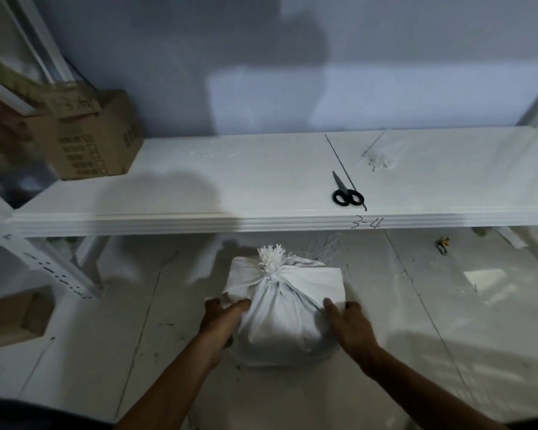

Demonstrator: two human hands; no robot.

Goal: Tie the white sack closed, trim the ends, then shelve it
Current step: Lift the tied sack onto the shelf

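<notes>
The white sack [284,308] sits on the tiled floor just below the shelf's front edge. Its neck is gathered and tied, with a short tuft of frayed white ends [271,255] sticking up at the top. My left hand [222,318] presses against the sack's left side, fingers curled into the fabric. My right hand [350,324] grips the right side. Black-handled scissors [346,191] lie shut on the white shelf [199,193], up and to the right of the sack, next to a thin dark rod [343,169].
A cardboard box [94,138] stands at the shelf's left end. The shelf front carries the handwritten mark "3-4" [366,224]. A white slotted upright [41,259] slants at left, with another cardboard box [13,318] on the floor. White offcuts litter shelf and floor.
</notes>
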